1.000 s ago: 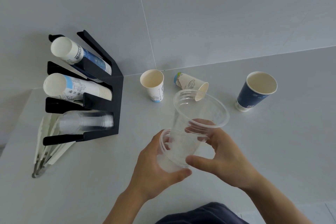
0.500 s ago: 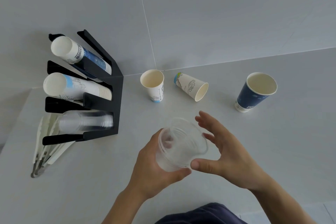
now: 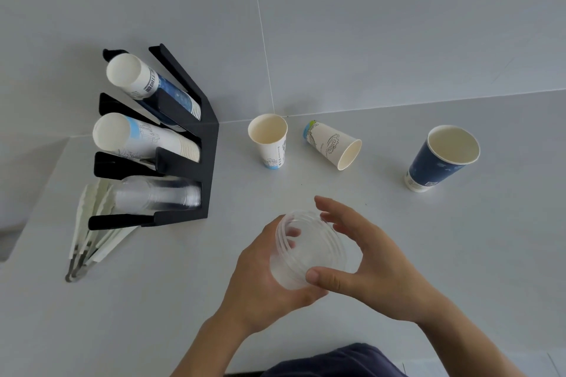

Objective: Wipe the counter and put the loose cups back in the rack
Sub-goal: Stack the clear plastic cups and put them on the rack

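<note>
Pale grey wall tiles are rising behind a light grey counter (image 3: 459, 254), which is carrying everything in view. Near its front edge, the left hand (image 3: 260, 278) is cupping a stack of clear plastic cups (image 3: 309, 254) from below and from the side, its fingers (image 3: 291, 234) wrapping round the far wall and showing through the plastic. The right hand (image 3: 373, 266) is hovering at the stack's right side with its fingers spread loose above the rim, while its thumb is lying against the near edge; whether it is actually gripping cannot be told.

At the back left a black cup rack (image 3: 202, 144) is standing against the wall, holding three lying stacks: blue paper cups (image 3: 153, 86) in the top slot, white paper cups (image 3: 144, 141) in the middle slot, and clear plastic cups in the bottom slot (image 3: 159, 196). Wrapped straws (image 3: 88, 242) are fanning out from under the rack's lower left.

Behind the hands, a small white paper cup (image 3: 271, 141) is standing upright near the wall. Just to its right a patterned paper cup (image 3: 332, 144) is lying on its side, mouth facing forward right. Well apart, farther right, a tall blue paper cup (image 3: 441, 159) is standing upright.
</note>
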